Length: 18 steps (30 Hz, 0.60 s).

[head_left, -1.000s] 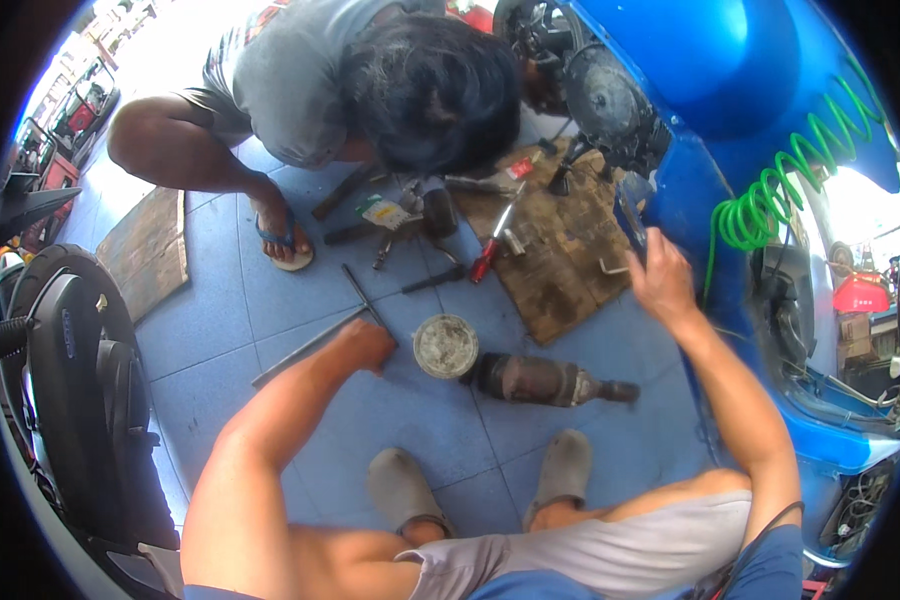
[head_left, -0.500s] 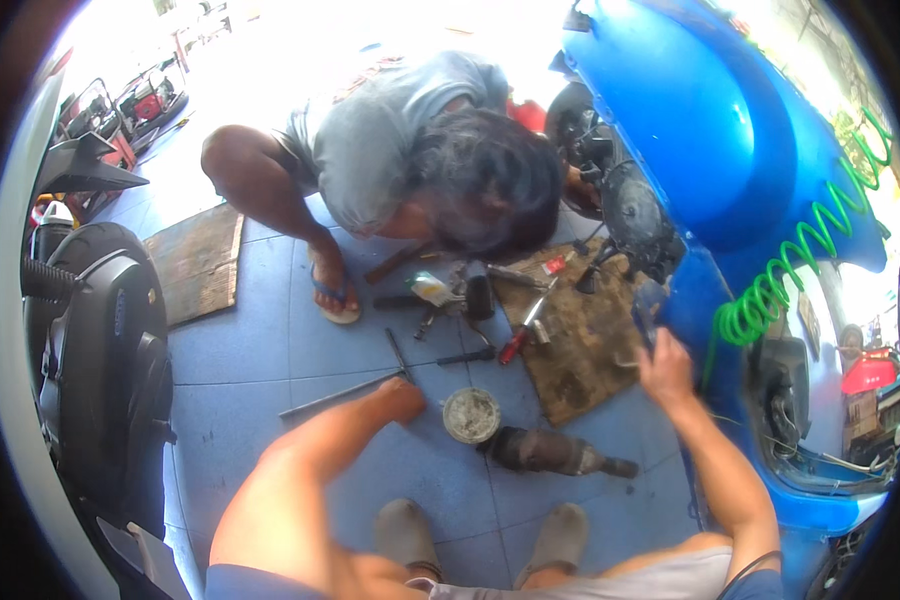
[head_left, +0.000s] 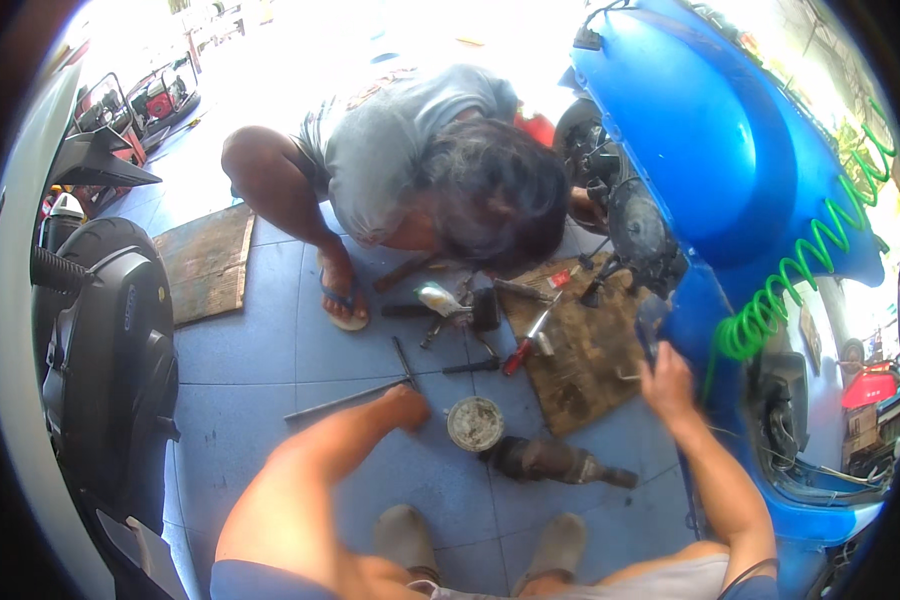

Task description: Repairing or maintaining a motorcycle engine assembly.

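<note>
My left hand (head_left: 407,408) is low over the blue tiles, its fingers closed round the crossbar of a T-handle wrench (head_left: 335,401), whose long shaft points left. On the right my right hand (head_left: 672,385) is curled beside the blue scooter body (head_left: 710,170). A dark, flat piece (head_left: 651,322) rises at its fingertips and a thin bent metal end shows at its left; what it grips I cannot make out. Between my hands stand a round tin of greyish stuff (head_left: 475,424) and a dark cylindrical part with a narrow end (head_left: 560,461).
Opposite me another person (head_left: 410,150) crouches, one hand at the scooter's engine (head_left: 635,220). Tools, among them a red-handled screwdriver (head_left: 517,357) and a black mallet (head_left: 485,309), lie by a stained board (head_left: 590,370). A green coiled hose (head_left: 770,320) hangs right; a black scooter wheel (head_left: 115,350) stands left.
The whole view has shifted slightly, moving things a little right and down. Both of my hands keep about the same places, and the crouching person stays bent over the engine.
</note>
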Each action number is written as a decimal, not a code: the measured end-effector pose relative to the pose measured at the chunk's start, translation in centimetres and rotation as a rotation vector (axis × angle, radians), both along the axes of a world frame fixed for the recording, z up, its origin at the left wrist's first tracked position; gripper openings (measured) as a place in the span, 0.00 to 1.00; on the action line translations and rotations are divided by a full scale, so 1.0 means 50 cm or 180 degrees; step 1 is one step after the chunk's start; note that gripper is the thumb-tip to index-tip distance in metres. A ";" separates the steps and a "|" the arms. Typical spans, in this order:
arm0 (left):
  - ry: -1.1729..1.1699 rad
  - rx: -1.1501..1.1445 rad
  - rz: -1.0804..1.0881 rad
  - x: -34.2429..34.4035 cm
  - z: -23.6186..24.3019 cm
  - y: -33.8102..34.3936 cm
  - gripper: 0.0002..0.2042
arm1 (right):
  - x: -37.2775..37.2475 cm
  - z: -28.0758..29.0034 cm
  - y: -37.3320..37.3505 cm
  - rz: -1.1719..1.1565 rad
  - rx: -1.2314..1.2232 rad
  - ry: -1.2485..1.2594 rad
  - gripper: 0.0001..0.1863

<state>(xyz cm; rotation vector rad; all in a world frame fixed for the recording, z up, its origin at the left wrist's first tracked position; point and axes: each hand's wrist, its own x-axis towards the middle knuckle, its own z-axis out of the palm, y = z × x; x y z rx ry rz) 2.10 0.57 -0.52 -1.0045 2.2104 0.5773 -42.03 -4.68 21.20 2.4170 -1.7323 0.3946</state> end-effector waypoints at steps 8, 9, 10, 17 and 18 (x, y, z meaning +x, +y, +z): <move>0.0160 -0.0180 0.0011 0.005 -0.057 0.018 0.13 | -0.008 0.002 0.020 -0.0038 0.0066 0.0009 0.17; 0.0195 -0.0219 0.0044 -0.002 -0.066 0.013 0.13 | -0.013 0.001 0.022 -0.0010 -0.0005 0.0005 0.19; 0.0250 -0.0235 -0.0005 -0.004 -0.064 0.009 0.13 | -0.021 -0.001 0.022 -0.0026 -0.0074 0.0017 0.20; -0.0187 0.0079 0.0007 0.021 -0.019 -0.009 0.14 | 0.002 0.004 -0.009 0.0020 -0.0057 -0.0073 0.17; -0.0267 0.0117 -0.0117 0.019 -0.018 -0.008 0.13 | -0.005 0.000 -0.005 0.0062 -0.0060 -0.0146 0.16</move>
